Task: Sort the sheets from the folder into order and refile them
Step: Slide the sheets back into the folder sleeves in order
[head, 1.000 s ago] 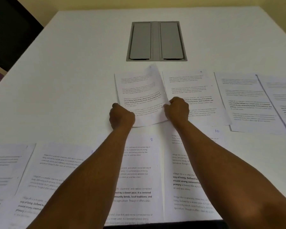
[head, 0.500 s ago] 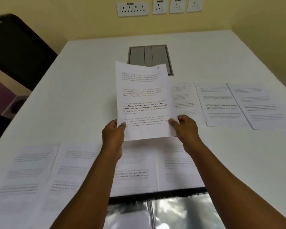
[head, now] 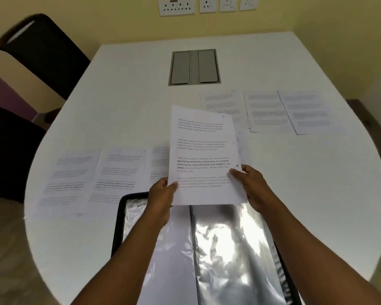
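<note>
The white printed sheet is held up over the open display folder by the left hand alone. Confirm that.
Not alone: the head view shows both the left hand and the right hand holding the white printed sheet up over the open display folder.

The table (head: 123, 106) lies bare along its far edge and left side, a flush grey hatch (head: 194, 67) aside; printed sheets (head: 92, 175) line the middle, more sheets (head: 288, 111) near the right edge; the open folder (head: 218, 249) fills the near edge.
</note>
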The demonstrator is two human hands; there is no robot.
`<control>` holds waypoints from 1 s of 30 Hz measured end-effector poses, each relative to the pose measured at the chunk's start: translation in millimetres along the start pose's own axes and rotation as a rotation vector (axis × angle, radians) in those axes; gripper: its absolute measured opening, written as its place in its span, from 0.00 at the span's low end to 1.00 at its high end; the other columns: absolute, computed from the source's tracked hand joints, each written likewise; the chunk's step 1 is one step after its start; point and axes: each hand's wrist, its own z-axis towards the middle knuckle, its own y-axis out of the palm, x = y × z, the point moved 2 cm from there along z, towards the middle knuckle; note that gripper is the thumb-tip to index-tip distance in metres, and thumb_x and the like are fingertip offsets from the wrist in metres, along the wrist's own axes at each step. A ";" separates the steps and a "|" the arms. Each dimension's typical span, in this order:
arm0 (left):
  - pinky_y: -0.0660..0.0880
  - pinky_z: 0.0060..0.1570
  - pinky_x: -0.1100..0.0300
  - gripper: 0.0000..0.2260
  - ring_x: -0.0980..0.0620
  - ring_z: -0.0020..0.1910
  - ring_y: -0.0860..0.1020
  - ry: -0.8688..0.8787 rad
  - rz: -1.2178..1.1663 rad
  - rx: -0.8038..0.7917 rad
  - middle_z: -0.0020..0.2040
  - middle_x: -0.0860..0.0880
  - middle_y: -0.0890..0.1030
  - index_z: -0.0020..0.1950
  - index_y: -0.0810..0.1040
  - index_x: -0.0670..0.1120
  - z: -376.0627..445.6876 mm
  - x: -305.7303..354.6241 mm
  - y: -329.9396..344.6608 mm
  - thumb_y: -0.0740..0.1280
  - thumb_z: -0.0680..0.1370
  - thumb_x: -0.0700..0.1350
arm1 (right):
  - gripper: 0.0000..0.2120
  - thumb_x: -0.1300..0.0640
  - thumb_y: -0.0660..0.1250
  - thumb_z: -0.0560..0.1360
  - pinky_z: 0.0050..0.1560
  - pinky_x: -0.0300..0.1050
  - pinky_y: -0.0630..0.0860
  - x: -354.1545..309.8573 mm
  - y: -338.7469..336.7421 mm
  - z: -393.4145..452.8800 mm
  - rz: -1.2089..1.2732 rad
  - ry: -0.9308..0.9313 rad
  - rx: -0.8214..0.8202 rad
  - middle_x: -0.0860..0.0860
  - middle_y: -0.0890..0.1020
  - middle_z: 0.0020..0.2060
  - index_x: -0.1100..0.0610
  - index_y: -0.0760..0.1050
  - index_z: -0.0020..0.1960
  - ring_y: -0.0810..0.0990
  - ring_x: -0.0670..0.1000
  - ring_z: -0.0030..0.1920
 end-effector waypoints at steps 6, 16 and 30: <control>0.80 0.50 0.52 0.08 0.48 0.50 0.82 -0.076 0.085 -0.118 0.51 0.49 0.84 0.55 0.79 0.47 -61.0 -57.2 5.4 0.65 0.79 0.38 | 0.18 0.50 0.72 0.75 0.58 0.54 0.78 22.5 -38.4 -38.6 0.071 0.010 -0.001 0.50 0.85 0.54 0.53 0.78 0.63 0.84 0.53 0.54; 0.77 0.53 0.57 0.07 0.51 0.50 0.80 0.044 0.505 -0.042 0.53 0.49 0.82 0.54 0.80 0.48 -61.7 -94.3 31.3 0.65 0.77 0.45 | 0.16 0.52 0.72 0.75 0.48 0.46 0.78 34.6 -116.7 -64.7 -0.269 -0.116 0.277 0.54 0.84 0.52 0.58 0.80 0.61 0.82 0.53 0.49; 0.68 0.66 0.52 0.24 0.48 0.70 0.68 0.426 1.450 -0.224 0.71 0.48 0.70 0.73 0.65 0.47 31.4 -85.1 95.6 0.63 0.78 0.51 | 0.17 0.55 0.72 0.75 0.53 0.49 0.79 17.4 -170.0 -49.5 -0.062 -0.089 0.385 0.53 0.84 0.53 0.58 0.79 0.62 0.83 0.53 0.51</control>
